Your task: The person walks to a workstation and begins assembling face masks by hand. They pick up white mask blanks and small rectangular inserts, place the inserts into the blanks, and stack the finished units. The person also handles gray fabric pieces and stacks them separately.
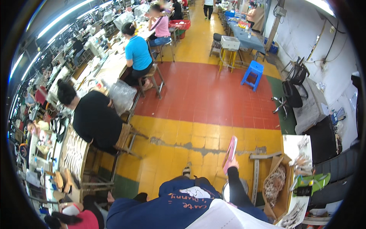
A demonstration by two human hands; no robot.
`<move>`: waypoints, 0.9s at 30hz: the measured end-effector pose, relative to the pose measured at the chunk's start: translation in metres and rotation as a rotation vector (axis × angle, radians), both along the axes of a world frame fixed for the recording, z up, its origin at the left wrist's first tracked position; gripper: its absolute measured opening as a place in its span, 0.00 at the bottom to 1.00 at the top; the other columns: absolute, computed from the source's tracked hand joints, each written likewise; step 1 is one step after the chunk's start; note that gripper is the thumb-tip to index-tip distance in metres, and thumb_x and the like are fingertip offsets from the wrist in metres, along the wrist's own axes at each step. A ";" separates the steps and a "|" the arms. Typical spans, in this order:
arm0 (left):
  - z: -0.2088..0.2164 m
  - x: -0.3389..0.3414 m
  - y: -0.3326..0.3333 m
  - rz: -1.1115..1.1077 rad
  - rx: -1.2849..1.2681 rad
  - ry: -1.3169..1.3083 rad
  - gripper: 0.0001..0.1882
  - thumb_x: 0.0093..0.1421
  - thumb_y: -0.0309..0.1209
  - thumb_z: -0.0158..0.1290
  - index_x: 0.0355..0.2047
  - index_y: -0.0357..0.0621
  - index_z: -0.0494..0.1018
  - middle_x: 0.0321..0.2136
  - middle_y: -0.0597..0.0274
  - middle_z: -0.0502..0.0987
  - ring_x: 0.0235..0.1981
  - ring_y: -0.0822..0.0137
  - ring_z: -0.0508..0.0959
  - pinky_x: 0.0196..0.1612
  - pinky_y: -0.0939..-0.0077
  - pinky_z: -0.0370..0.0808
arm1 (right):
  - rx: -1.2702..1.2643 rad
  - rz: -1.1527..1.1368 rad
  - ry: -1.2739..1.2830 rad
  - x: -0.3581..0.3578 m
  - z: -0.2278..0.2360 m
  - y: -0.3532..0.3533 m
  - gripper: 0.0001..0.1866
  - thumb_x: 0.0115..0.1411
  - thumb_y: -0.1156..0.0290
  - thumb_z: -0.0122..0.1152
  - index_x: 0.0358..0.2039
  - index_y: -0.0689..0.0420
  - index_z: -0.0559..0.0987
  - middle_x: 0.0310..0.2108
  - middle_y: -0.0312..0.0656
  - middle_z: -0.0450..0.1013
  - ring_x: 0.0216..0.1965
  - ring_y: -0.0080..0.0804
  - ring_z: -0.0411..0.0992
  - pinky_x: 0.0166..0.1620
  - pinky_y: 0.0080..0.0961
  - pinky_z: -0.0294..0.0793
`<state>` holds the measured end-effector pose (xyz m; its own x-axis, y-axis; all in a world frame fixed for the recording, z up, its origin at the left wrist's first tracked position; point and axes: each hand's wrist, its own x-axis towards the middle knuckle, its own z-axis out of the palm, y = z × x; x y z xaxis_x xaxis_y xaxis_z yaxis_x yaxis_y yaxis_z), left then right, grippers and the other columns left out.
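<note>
A cardboard box [284, 204] of pale bundles sat just right of my arm, beside a white worktop [288, 143]; a seated worker [97, 118] on a wooden stool [125, 136] was left, a blue plastic stool [252, 69] farther ahead. My right grip [233, 164] was closed around a pink flat item's [229, 152] near end, ahead of my body. Left grip out of view. Printed lettering showed on my navy shirt [162, 204].

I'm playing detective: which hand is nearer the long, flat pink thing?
Right: the right hand grips the flat pink thing by its lower end; the left hand isn't visible.
</note>
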<state>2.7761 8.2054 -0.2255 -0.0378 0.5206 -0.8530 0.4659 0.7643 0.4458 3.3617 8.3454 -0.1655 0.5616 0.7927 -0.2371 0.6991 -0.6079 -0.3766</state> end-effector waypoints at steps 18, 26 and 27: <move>-0.032 0.252 0.675 -0.066 0.345 -0.333 0.10 0.66 0.32 0.52 0.45 0.43 0.75 0.33 0.60 0.82 0.33 0.69 0.80 0.37 0.72 0.77 | -0.687 -0.135 0.314 0.076 -0.078 0.218 0.27 0.62 0.47 0.49 0.47 0.56 0.81 0.46 0.59 0.76 0.51 0.56 0.75 0.53 0.49 0.75; -0.008 0.164 0.740 0.075 -0.165 0.022 0.11 0.65 0.32 0.54 0.46 0.43 0.75 0.33 0.60 0.81 0.30 0.70 0.79 0.35 0.73 0.77 | -0.432 -0.095 0.068 0.178 -0.078 0.633 0.31 0.61 0.57 0.53 0.64 0.47 0.64 0.48 0.57 0.76 0.51 0.56 0.75 0.54 0.52 0.73; -0.008 0.163 0.764 0.088 -0.186 0.036 0.12 0.65 0.32 0.54 0.46 0.43 0.75 0.33 0.60 0.81 0.30 0.70 0.79 0.34 0.73 0.77 | -0.326 -0.101 0.027 0.190 -0.072 0.697 0.33 0.59 0.57 0.56 0.66 0.45 0.62 0.48 0.58 0.75 0.52 0.57 0.74 0.54 0.52 0.73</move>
<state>2.9390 8.9696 -0.2334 -0.1087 0.3471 -0.9315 0.4066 0.8706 0.2769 3.5518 9.0424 -0.2372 0.6232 0.6136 -0.4849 0.6217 -0.7648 -0.1689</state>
